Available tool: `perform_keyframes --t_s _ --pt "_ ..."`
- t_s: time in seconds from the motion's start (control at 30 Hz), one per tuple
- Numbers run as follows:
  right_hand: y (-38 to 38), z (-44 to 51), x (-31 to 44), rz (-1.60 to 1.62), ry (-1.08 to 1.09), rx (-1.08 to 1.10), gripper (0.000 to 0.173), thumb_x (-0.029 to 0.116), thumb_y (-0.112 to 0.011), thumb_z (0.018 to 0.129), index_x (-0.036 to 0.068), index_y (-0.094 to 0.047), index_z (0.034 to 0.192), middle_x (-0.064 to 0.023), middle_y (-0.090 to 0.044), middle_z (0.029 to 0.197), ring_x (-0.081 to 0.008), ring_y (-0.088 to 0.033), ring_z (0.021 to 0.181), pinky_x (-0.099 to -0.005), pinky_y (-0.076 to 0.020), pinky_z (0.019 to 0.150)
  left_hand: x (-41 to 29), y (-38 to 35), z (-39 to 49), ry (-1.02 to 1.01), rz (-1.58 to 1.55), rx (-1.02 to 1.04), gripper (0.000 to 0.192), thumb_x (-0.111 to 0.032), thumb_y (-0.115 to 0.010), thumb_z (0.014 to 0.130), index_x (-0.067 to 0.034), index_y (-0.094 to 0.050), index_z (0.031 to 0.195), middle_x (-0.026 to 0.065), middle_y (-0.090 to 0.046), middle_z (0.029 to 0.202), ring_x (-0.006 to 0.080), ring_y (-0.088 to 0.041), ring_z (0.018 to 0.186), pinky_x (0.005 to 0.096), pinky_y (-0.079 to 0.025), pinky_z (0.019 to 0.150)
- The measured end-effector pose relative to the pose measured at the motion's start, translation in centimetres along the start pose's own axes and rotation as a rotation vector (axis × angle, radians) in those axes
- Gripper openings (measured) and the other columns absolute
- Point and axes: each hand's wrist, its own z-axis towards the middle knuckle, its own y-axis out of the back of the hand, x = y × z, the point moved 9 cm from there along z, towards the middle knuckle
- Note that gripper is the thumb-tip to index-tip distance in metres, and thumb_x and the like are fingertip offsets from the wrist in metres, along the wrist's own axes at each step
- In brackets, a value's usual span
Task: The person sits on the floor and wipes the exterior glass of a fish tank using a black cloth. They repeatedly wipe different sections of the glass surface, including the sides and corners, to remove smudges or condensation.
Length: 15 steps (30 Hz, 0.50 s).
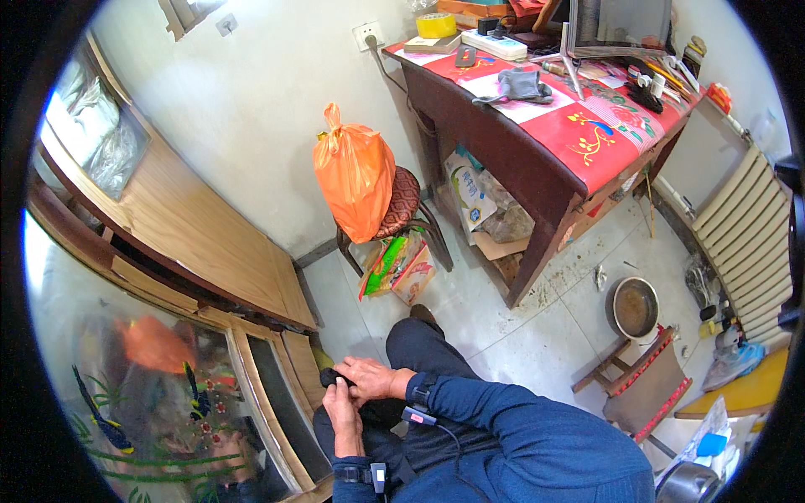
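Observation:
A small black bundle (329, 376), seemingly of cloth, is in both hands above my lap. My left hand (344, 418) grips it from below, with the thumb pressed against its side. From above, my right hand (376, 379) lies across it, fingers bent around its upper part. The fingers overlap and hide much of the bundle, so its exact kind is unclear. Under the hands are my dark trousers (418, 352). A glass-fronted wooden cabinet (242, 377) stands close to the left of my hands.
An orange plastic bag (353, 179) sits on a patterned stool (405, 204) ahead. Beyond it stands a desk (497, 138) bearing a grey cloth (522, 87) and a monitor (619, 28). On the floor to the right are a metal basin (635, 308) and a small folding chair (648, 390).

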Motion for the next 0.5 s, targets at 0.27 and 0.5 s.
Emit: perform_keyframes --t_s 0.27,0.5 --pt "1.5 -0.6 -1.3 0.173 -0.028 -0.088 0.040 0.018 -0.071 0.091 0.002 -0.069 0.128 -0.0230 -0.077 0.107 -0.0400 -0.074 0.098 -0.0508 -0.0579 0.088 -1.4 -1.3 -2.2 0.038 0.041 0.239 0.038 -0.033 -0.059 0.112 0.003 -0.063 0.122 0.0114 -0.070 0.096 0.0302 -0.080 0.083 0.0361 -0.068 0.058" --pt "3.1 -1.3 -5.6 0.986 -0.233 -0.149 0.024 0.014 -0.073 0.095 0.003 -0.071 0.116 -0.0014 -0.072 0.090 -0.0135 -0.066 0.075 -0.0315 -0.0559 0.069 1.4 -0.7 -2.5 0.219 -0.356 0.307 0.060 -0.053 -0.057 0.110 0.001 -0.061 0.135 0.0301 -0.074 0.119 0.0401 -0.079 0.093 0.0433 -0.068 0.070"
